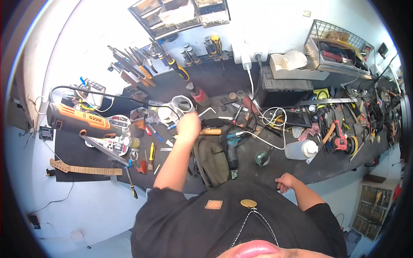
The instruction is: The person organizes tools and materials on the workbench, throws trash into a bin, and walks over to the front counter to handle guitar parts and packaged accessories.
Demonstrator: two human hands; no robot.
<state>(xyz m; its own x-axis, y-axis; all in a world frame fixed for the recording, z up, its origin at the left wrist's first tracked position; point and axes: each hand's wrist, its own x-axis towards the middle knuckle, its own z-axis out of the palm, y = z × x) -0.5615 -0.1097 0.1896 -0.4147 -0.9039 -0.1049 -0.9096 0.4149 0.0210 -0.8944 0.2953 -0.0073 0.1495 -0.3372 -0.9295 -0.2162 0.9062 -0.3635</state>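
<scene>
My left hand (189, 127) reaches over the workbench, curled up against a white cup-like container (192, 105) with a dark inside. Its fingertips are hidden behind the hand, so what they grip cannot be made out. A wooden handle (211, 132) lies just right of the wrist, and an olive-green pouch (211, 159) is beside the forearm. Near the front edge of the bench, my right hand (285, 182) is loosely closed, with nothing visible in it. The nearest things to it are a green-topped round object (262, 158) and a translucent bottle (296, 150) with a white cap.
An orange-black Ingco power tool (81, 120) stands at left above a guitar neck (88, 169). A teal drill (232, 152) lies mid-bench. At right are a red sander (342, 141) and crowded tools. A white cable (269, 144) loops across the bench. Screwdrivers (176, 69) hang on the wall.
</scene>
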